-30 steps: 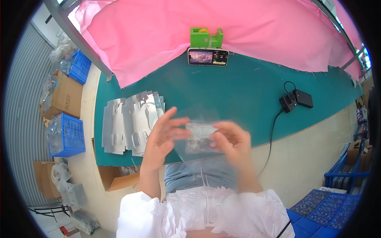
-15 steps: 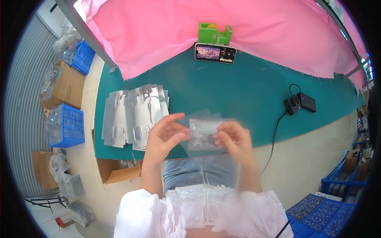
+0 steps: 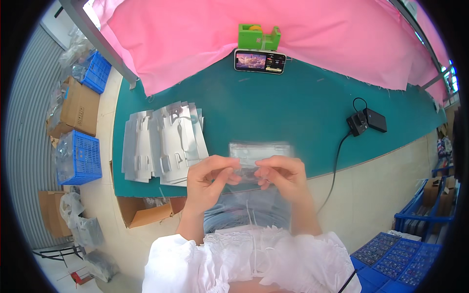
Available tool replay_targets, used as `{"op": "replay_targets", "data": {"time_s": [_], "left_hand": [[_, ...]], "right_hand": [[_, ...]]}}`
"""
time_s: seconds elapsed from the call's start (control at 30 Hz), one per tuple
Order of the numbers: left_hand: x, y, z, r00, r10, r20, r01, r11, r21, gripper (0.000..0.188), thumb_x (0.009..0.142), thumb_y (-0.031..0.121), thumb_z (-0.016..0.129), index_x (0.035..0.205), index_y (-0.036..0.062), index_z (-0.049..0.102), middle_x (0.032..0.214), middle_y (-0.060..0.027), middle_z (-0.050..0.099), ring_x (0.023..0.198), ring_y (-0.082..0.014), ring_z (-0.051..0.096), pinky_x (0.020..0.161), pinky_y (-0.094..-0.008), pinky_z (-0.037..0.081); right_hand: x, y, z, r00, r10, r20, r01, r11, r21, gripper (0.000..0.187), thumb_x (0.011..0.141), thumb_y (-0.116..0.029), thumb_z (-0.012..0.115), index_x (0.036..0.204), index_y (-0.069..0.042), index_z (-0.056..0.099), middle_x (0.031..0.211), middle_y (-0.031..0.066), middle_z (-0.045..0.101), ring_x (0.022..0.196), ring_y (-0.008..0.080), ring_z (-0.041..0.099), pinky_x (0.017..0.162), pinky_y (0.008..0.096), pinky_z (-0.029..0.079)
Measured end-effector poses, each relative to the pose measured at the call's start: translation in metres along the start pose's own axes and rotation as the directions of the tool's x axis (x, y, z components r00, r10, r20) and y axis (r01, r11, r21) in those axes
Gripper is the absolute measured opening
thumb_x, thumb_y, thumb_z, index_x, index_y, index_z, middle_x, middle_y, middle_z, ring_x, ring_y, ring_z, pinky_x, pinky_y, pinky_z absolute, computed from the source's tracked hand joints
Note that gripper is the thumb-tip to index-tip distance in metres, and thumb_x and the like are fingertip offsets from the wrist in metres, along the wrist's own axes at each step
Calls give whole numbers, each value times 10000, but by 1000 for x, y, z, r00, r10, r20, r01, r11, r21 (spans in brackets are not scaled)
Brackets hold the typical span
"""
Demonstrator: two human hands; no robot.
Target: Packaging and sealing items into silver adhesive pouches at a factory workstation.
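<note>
Above the near edge of the green table, both my hands pinch a thin, clear plastic sheet (image 3: 260, 149). My left hand (image 3: 209, 181) holds it by the left side, thumb and index finger pressed together. On the right side my right hand (image 3: 285, 177) grips it the same way, fingertips close to the left hand's. More clear film hangs below the fingers over my lap; whether it is one folded piece or several layers I cannot tell. Left of my left hand lie stacks of flat, silvery, translucent plastic sheets (image 3: 171, 146) with cut-out shapes.
A phone (image 3: 260, 61) leans against a green tape dispenser (image 3: 259, 37) by the pink cloth (image 3: 195, 44). Black devices (image 3: 366, 122) with a cable lie at right. Blue crates (image 3: 87, 156) and cardboard boxes (image 3: 80, 107) stand left; blue trays (image 3: 391, 259) are lower right.
My left hand has closed its spread fingers onto the plastic and moved slightly right and down. My right hand has shifted slightly left, bringing the hands closer. The clear sheet now lies straighter between them.
</note>
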State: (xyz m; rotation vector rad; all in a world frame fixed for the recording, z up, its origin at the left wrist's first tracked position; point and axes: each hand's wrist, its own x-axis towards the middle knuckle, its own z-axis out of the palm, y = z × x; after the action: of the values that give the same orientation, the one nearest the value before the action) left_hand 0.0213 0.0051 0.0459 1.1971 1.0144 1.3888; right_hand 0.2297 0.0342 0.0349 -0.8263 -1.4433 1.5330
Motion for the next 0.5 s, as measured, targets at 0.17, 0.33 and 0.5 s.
{"op": "replay_targets", "data": {"time_s": [0.17,0.33,0.5], "left_hand": [[-2,-7,-7,998,51,21,-51,999,-12,305,834,-174,506,980,6,703,944,-108,671,748,-176,691,638,-266,582],[0,3,5,966,232,118,-258,915,310,334,766,-208,518,929,12,709,920,-148,682,720,-195,691,621,-259,560],[-2,4,2,950,237,203,-296,890,347,317,745,-171,576,951,27,713,946,-156,692,757,-204,689,652,-262,546]], "right_hand": [[4,-13,-1,984,177,29,-179,965,192,246,941,-13,527,1143,-27,665,889,91,706,725,130,662,652,275,557],[3,-2,-12,958,274,89,-285,945,160,150,934,-94,605,1025,1,677,879,72,698,758,123,651,660,267,538],[-1,-10,-12,972,223,74,-230,967,108,139,860,-84,680,957,16,676,857,75,698,777,142,659,677,277,532]]}}
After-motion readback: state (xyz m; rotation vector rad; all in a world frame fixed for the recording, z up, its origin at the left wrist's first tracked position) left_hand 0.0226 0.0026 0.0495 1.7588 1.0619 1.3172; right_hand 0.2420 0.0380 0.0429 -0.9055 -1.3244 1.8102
